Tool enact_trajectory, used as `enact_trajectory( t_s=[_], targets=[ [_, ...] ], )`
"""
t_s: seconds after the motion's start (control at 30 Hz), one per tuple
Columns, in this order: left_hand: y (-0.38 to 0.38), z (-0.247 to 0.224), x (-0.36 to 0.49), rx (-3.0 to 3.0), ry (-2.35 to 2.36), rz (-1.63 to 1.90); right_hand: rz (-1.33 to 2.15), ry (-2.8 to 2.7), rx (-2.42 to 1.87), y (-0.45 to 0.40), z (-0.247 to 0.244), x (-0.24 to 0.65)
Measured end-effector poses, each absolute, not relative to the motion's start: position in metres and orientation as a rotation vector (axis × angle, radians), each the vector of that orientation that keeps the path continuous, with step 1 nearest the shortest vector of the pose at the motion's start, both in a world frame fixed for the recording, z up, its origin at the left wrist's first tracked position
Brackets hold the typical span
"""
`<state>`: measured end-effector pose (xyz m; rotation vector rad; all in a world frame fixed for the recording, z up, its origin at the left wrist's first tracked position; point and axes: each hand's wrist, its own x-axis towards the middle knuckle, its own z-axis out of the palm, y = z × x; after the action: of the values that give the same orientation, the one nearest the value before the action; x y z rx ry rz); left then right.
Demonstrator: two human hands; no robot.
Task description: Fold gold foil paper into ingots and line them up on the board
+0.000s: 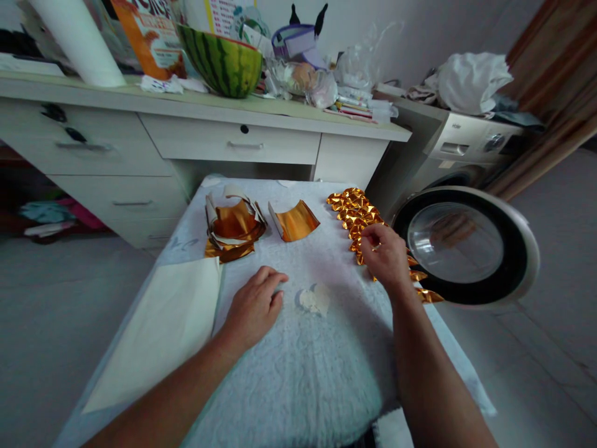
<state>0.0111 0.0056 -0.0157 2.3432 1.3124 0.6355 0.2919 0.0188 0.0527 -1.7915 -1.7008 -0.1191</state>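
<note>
Resting on tablecloth (298, 386), near side of single gold sheet (298, 222): L hand (256, 305), fingers loosely bent, thumb spread off index, palm down. R hand (385, 252) narrow, thumb & fingertips close tog., over folded gold pcs (352, 208), which lie R of single gold sheet; can't tell if pinching one. Gold-and-white stack (233, 221), curled, sits L of single gold sheet. White sheet (158, 330) flat, near-L of same. Cut watermelon (224, 62) on counter (289, 112) beyond it; washer door (457, 242) ajar, far R.
</note>
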Motion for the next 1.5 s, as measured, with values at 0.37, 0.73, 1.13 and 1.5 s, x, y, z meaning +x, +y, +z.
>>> enact_trajectory(
  t_s=[0.37, 0.73, 1.13, 1.5],
  targets=[
    [0.005, -0.014, 0.012, 2.304, 1.310, 0.658, 0.257, -2.253, -1.517, 0.050, 0.014, 0.215],
    [0.004, -0.010, 0.012, 2.243, 1.312, 0.672, 0.253, -1.944, -1.583, 0.098, -0.009, 0.171],
    [0.004, -0.011, 0.012, 2.237, 1.296, 0.695, 0.142, -1.873, -1.551, 0.099, -0.016, 0.170],
    [0.004, -0.014, 0.011, 2.243, 1.300, 0.681, 0.109, -1.754, -1.588, 0.101, -0.018, 0.173]
  ],
)
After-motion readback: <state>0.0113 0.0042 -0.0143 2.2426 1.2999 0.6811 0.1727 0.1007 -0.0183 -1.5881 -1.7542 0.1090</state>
